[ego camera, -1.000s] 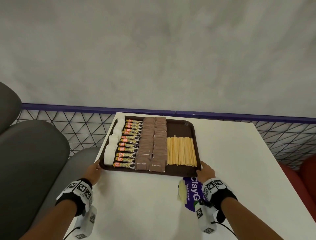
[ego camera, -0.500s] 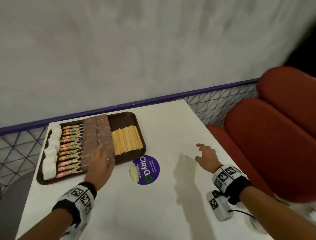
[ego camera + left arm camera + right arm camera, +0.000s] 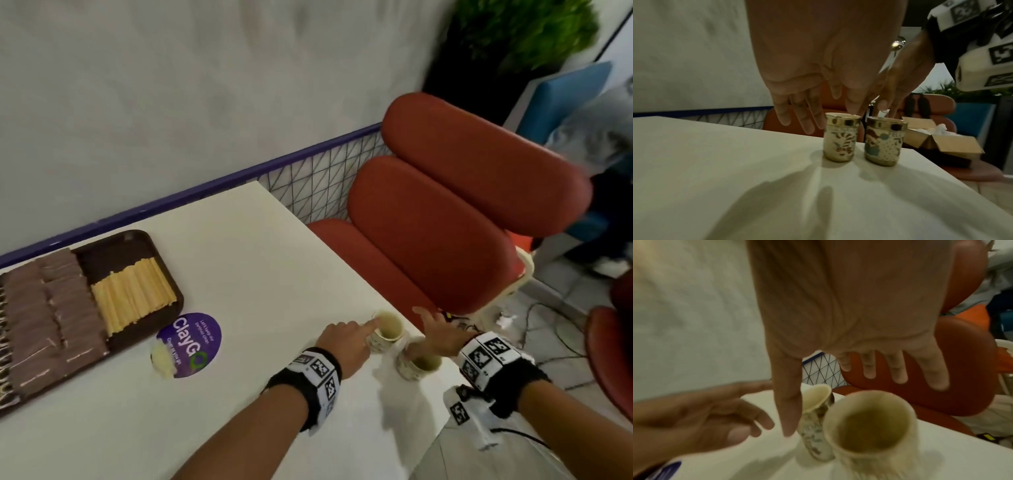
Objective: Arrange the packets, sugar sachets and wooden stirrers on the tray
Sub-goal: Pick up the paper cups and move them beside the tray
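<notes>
The brown tray (image 3: pixel 114 253) lies at the table's left, holding rows of brown sugar sachets (image 3: pixel 51 308) and a bundle of wooden stirrers (image 3: pixel 133 298); striped packets (image 3: pixel 2 325) show only at the frame edge. Both hands are far right of the tray, over two small patterned cups. My left hand (image 3: pixel 359 334) reaches with straight fingers, its index touching the far cup's (image 3: pixel 387 330) rim. My right hand (image 3: pixel 435 329) hovers with spread fingers above the near cup (image 3: pixel 419 365). In the left wrist view both cups (image 3: pixel 840 138) (image 3: pixel 885 142) stand side by side, ungripped.
A purple round sticker (image 3: pixel 190 344) marks the white table (image 3: pixel 257 274) beside the tray. The cups stand close to the table's right edge. Red padded seats (image 3: pixel 445 222) lie beyond it, with an open cardboard box (image 3: pixel 941 139) on one. A mesh rail (image 3: pixel 318 185) runs along the wall.
Both hands have left the tray's front corners and moved right across the table to the two cups. The view has swung right, so the tray now sits at the left edge.
</notes>
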Motion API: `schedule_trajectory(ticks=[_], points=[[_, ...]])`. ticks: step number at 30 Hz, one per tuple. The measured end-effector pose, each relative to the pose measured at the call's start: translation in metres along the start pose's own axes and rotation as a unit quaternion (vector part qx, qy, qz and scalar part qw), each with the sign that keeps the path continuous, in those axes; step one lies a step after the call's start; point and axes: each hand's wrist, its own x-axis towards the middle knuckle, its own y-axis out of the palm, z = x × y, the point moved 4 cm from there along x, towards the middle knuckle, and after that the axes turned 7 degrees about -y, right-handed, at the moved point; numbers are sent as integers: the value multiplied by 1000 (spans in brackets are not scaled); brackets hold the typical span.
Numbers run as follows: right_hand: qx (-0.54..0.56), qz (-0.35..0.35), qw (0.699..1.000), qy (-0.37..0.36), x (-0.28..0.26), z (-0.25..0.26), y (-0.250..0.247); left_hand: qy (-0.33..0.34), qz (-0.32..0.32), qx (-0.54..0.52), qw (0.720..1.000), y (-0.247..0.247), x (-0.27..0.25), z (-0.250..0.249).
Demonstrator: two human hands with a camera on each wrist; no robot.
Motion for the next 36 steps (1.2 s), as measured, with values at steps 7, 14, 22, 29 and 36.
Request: schedule_trajectory(ticks=[7,14,22,29,36], points=[[-36,26,999,-30,19,-1,31,-38,49,32,998,7,13,-28],[-148,7,984,-96,42,48,7,-112,39,0,993,-18,-9,43],[-142,-42,958,-245,97,213,-46,-278,-71,-44,957,-87,-54,192],[-31,-87,935,-343,127,367,-80,-347,-133,-82,925,-118,-64,275],[-34,-72,903,-422,158,458,-64,-360,-140,-54,921,-104,-55,305]])
